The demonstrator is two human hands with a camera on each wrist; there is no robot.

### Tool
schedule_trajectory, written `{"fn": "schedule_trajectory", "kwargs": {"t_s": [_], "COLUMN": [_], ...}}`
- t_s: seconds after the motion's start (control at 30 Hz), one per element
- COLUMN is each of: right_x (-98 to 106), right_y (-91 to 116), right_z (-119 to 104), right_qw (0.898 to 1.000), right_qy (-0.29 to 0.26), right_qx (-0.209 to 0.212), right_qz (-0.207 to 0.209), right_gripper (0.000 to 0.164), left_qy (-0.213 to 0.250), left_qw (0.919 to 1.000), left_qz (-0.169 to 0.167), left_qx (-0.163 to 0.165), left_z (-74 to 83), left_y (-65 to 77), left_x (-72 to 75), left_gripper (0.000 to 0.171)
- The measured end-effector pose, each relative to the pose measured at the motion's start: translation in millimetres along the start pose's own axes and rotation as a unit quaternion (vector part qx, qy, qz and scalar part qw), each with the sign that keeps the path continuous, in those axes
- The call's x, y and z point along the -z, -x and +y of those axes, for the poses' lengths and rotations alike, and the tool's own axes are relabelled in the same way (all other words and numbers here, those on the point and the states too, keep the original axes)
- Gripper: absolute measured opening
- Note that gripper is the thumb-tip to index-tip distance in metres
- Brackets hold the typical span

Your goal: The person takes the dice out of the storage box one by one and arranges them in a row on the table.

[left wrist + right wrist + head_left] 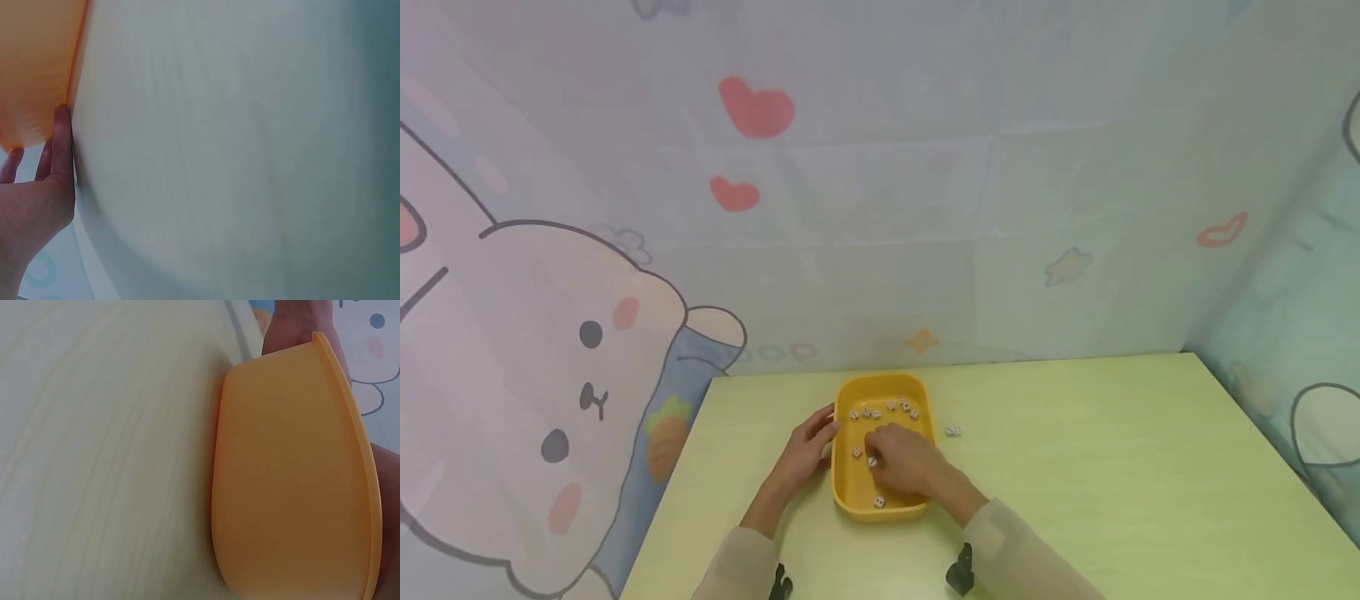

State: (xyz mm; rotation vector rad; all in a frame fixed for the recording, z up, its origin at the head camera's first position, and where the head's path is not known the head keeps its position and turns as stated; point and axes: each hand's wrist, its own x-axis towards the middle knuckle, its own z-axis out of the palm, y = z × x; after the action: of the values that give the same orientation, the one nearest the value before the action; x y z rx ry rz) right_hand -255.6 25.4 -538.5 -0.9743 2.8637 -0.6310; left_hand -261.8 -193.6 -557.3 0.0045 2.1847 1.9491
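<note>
A yellow plastic tray (844, 492) with raised walls stands on the table, with several small white dice (876, 414) scattered inside it. My left hand (802, 452) rests against the tray's left side. In the left wrist view its fingers (62, 140) lie fairly straight along the outer wall. My right hand (908, 460) reaches over the right rim with curled fingers and pinches a die (872, 461) low in the tray; the hand partly hides its grip. Another die (879, 502) lies near the front wall. The right wrist view mostly shows the tray's outer wall (294, 475).
A pair of dice (953, 431) lies on the pale yellow-green table (1112, 467), just right of the tray. Behind the table hangs a printed cloth (880, 208) with hearts and a cartoon rabbit; another cloth panel (1315, 333) borders the right side.
</note>
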Motion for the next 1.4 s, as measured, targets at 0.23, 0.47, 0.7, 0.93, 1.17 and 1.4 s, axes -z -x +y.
{"fn": "schedule_trajectory", "kwargs": {"t_s": [0.23, 0.47, 0.7, 0.93, 1.17, 1.4], "right_x": [0.5, 2.1, 1.0, 7.5, 37.8, 62.7], "right_y": [0.2, 1.7, 1.9, 5.3, 18.2, 34.8], "right_z": [0.1, 0.6, 0.2, -1.7, 9.4, 50.0], "right_qw": [1.000, 1.000, 0.998, 0.993, 0.983, 0.977], "right_qy": [-0.009, -0.021, -0.004, -0.013, -0.097, -0.136], "right_qx": [0.008, 0.007, 0.045, 0.053, 0.040, 0.010], "right_qz": [0.004, 0.002, 0.036, 0.106, 0.149, 0.164], "right_gripper": [0.011, 0.012, 0.009, 0.011, 0.011, 0.014], "left_qy": [0.021, 0.024, 0.021, 0.017, 0.029, 0.032], "left_qw": [0.9997, 0.9996, 0.9997, 0.9998, 0.9995, 0.9994], "left_qz": [-0.013, -0.013, -0.008, -0.008, -0.012, -0.011], "left_qx": [-0.001, -0.003, -0.007, -0.007, -0.004, -0.007], "left_z": [-1.1, -2.7, -5.2, -2.5, -3.8, -5.9], "left_y": [0.1, -0.4, -0.4, 0.4, 1.3, -0.5], "left_x": [0.7, -0.3, 0.6, -1.0, -2.2, -2.9], "left_gripper": [0.047, 0.048, 0.048, 0.049, 0.050, 0.050]}}
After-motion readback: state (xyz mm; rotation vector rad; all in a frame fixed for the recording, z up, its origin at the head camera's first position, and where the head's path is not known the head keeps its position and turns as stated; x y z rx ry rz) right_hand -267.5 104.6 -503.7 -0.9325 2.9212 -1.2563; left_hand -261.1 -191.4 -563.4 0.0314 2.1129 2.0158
